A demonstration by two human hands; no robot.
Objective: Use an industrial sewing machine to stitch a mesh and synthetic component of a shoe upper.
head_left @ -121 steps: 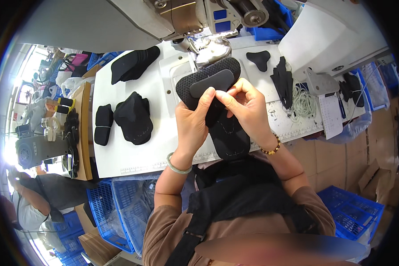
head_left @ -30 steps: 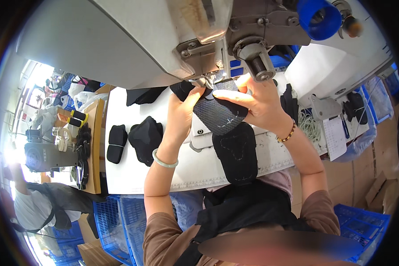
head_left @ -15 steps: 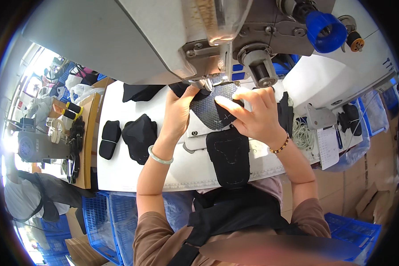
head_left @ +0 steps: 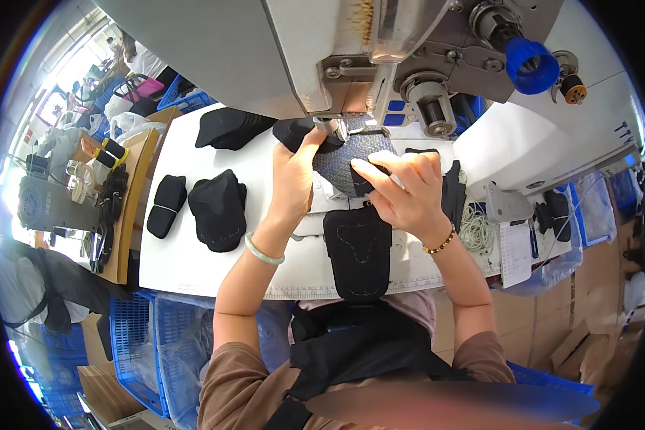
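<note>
Under the sewing machine [head_left: 301, 64] lies a dark grey piece of textured fabric [head_left: 335, 172] with black fabric [head_left: 290, 133] at its left side. My left hand [head_left: 292, 175] grips the black fabric by the presser foot [head_left: 335, 129], thumb on top and the other fingers mostly hidden. From the right, my right hand [head_left: 408, 188] holds the textured piece's edge, its fingers bent and fingertips pressing on the surface. A black padded piece [head_left: 358, 254] with light marking lines lies flat on the white table [head_left: 294, 276], in front of my hands.
More black pieces lie left: a tied bundle [head_left: 166, 208], a stack [head_left: 218, 211] and a folded piece [head_left: 231, 129]. Right are a coil of pale cord [head_left: 475, 231] and a paper sheet [head_left: 515, 252]. A blue crate [head_left: 132, 337] stands below the table's left side.
My view has tilted slightly, shifting the machine and table in the picture. Both hands keep their hold, and the textured piece's near edge sits a little farther from me.
</note>
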